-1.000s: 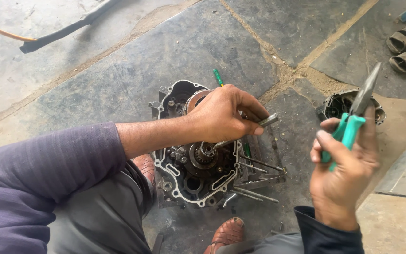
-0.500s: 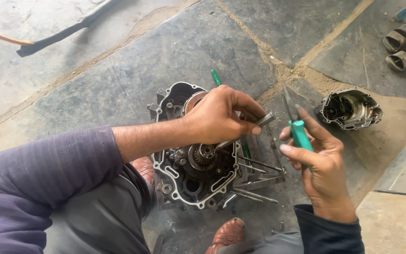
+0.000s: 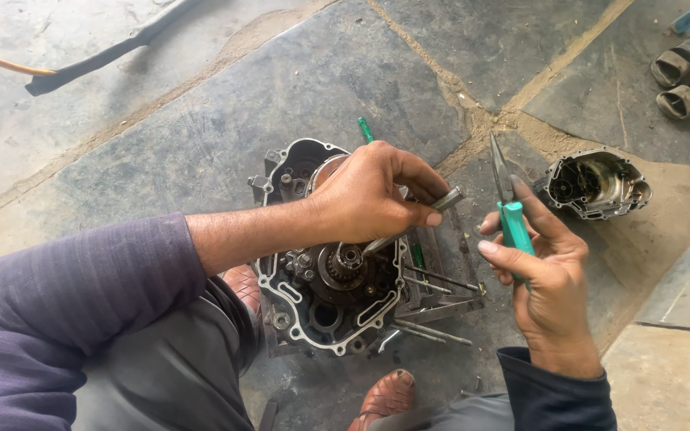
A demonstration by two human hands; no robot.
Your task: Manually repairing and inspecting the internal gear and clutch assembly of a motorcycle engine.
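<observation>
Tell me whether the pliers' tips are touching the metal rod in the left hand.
Apart. The head view shows stone floor between the pliers and the metal rod held by the left hand.

Grey stone slab floor point(image 3: 201, 144), sandy joints point(image 3: 473, 120), black hose point(image 3: 105, 56), daylight

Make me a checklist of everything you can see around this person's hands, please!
Surface: grey stone-slab floor with sandy joints.
Job's things: open engine case on the floor; a metal rod reaches to its centre gear; green-handled pliers held with tips pointing up.
Clutter: loose bolts beside the case; engine cover apart to the right.
Hands: left hand holds the rod; right hand grips the pliers.
Cables: black hose and orange cable, top left.
Surroundings: pair of sandals, top right.
</observation>
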